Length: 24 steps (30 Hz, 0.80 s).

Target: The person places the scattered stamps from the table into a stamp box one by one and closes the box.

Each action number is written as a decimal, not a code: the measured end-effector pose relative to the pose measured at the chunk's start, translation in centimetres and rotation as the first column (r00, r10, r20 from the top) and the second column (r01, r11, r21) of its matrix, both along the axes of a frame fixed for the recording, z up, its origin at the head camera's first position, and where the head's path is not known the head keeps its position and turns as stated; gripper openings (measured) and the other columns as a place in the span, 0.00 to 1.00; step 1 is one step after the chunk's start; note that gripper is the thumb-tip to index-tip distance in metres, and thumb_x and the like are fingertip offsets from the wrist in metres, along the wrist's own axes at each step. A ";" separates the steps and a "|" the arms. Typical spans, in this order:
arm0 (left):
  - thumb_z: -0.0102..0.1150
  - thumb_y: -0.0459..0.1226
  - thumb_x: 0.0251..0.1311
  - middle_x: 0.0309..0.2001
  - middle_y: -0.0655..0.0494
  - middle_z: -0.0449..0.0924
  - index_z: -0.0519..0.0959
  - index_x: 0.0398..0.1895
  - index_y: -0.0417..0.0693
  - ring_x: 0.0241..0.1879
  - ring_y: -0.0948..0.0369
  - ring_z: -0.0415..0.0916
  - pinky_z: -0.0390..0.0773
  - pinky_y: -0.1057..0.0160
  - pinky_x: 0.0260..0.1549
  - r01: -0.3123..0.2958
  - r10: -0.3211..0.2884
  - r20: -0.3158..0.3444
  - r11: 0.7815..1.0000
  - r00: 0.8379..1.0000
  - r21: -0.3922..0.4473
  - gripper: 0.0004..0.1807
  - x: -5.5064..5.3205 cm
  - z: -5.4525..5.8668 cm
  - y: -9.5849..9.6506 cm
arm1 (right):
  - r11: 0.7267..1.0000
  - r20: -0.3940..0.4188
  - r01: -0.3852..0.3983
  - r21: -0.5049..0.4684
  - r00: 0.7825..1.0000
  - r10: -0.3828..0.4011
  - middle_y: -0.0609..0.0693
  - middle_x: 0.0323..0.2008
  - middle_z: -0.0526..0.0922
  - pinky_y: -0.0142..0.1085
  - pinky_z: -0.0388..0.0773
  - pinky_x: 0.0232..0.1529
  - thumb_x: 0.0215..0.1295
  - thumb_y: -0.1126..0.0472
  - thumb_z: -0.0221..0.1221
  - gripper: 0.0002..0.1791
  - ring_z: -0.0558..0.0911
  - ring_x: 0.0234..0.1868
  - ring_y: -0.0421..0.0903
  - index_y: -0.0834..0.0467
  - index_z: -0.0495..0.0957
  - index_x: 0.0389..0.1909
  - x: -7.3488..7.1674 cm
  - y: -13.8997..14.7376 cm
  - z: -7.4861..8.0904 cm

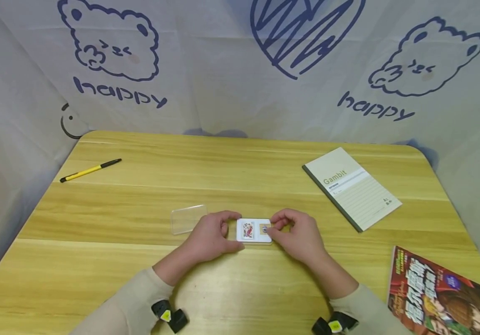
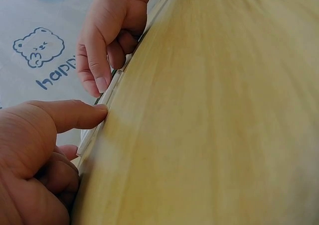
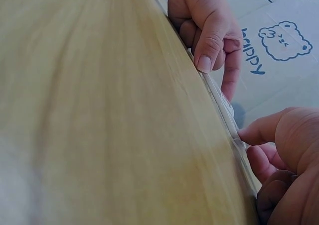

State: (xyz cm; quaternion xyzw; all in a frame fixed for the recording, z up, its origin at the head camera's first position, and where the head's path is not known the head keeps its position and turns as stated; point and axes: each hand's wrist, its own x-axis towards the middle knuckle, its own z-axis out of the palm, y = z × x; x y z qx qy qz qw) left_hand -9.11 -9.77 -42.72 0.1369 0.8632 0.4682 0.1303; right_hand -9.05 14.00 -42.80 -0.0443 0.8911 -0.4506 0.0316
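Note:
A small flat white case lies on the table between the hands, showing a red-and-white picture on its left and a tan stamp-like piece on its right. My left hand grips the case's left end, forefinger at the far edge and thumb at the near edge. At the right end, my right hand pinches the stamp-like piece, its thumb tip covering the right margin. Its other fingers are curled. Both wrist views see the case nearly edge-on, low on the tabletop.
A clear plastic cover lies just left of the left hand. Farther left is a yellow-and-black pen. A Gambit notebook lies back right, a colourful magazine front right. Printed cloth hangs behind the wooden table.

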 end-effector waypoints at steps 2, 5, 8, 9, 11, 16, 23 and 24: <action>0.81 0.35 0.44 0.16 0.62 0.63 0.79 0.57 0.39 0.16 0.66 0.58 0.60 0.66 0.18 0.000 0.000 0.000 1.000 1.000 0.000 0.34 0.0 0.0 0.0 | 1.000 -0.004 0.001 -0.003 1.000 -0.001 0.43 0.25 0.81 0.35 0.64 0.21 0.52 0.62 0.74 0.08 0.72 0.22 0.46 0.53 0.84 0.31 0.0 0.1 -0.1; 0.81 0.35 0.44 0.16 0.62 0.63 0.79 0.58 0.39 0.16 0.66 0.59 0.61 0.66 0.18 -0.001 0.001 0.002 1.000 1.000 0.002 0.34 0.0 0.0 0.0 | 0.999 -0.007 -0.014 -0.029 1.000 0.014 0.44 0.23 0.78 0.34 0.65 0.22 0.53 0.61 0.75 0.09 0.72 0.22 0.45 0.53 0.84 0.32 -0.1 0.2 -0.2; 0.81 0.35 0.44 0.17 0.61 0.63 0.79 0.58 0.39 0.17 0.66 0.59 0.62 0.66 0.18 0.000 0.000 0.005 1.000 1.000 0.004 0.34 0.0 0.0 0.0 | 0.994 -0.001 -0.052 -0.093 0.999 0.053 0.47 0.20 0.73 0.34 0.66 0.23 0.54 0.60 0.75 0.10 0.70 0.21 0.44 0.53 0.85 0.36 -0.1 0.6 -0.3; 0.81 0.35 0.44 0.17 0.61 0.63 0.79 0.58 0.39 0.17 0.66 0.59 0.62 0.66 0.18 0.000 -0.001 0.006 1.000 1.000 0.003 0.34 0.0 0.0 -0.1 | 0.991 0.001 -0.071 -0.115 0.997 0.072 0.47 0.19 0.71 0.34 0.66 0.24 0.54 0.61 0.75 0.12 0.69 0.21 0.44 0.53 0.84 0.37 -0.2 0.7 -0.3; 0.81 0.35 0.44 0.17 0.61 0.63 0.78 0.58 0.39 0.17 0.66 0.59 0.62 0.66 0.18 0.000 0.000 0.010 1.000 1.000 0.003 0.34 0.1 -0.1 -0.1 | 0.982 0.005 -0.112 -0.149 0.994 0.114 0.47 0.19 0.68 0.34 0.66 0.26 0.53 0.60 0.76 0.16 0.66 0.21 0.43 0.54 0.84 0.42 -0.3 1.1 -0.4; 0.81 0.35 0.44 0.16 0.61 0.62 0.78 0.58 0.39 0.16 0.66 0.58 0.61 0.67 0.18 0.002 -0.002 0.009 1.000 1.000 0.004 0.34 0.1 0.0 0.0 | 0.967 0.013 -0.210 -0.143 0.977 0.215 0.45 0.18 0.64 0.37 0.68 0.33 0.45 0.59 0.80 0.31 0.63 0.20 0.41 0.55 0.80 0.53 -0.4 2.0 -0.4; 0.80 0.34 0.45 0.16 0.62 0.62 0.78 0.59 0.39 0.16 0.66 0.58 0.60 0.67 0.18 0.006 -0.006 0.011 1.000 1.000 0.010 0.34 0.1 0.1 0.0 | 0.960 0.037 -0.270 -0.080 0.961 0.274 0.44 0.20 0.64 0.38 0.68 0.35 0.42 0.58 0.81 0.37 0.64 0.22 0.41 0.56 0.78 0.57 -0.6 2.3 -0.2; 0.80 0.34 0.45 0.16 0.62 0.62 0.78 0.59 0.39 0.16 0.66 0.58 0.60 0.67 0.18 0.007 -0.007 0.010 1.000 1.000 0.009 0.34 0.1 0.1 0.0 | 0.960 0.040 -0.273 -0.068 0.960 0.276 0.44 0.19 0.64 0.37 0.68 0.35 0.43 0.58 0.81 0.37 0.64 0.22 0.40 0.56 0.79 0.57 -0.7 2.3 -0.2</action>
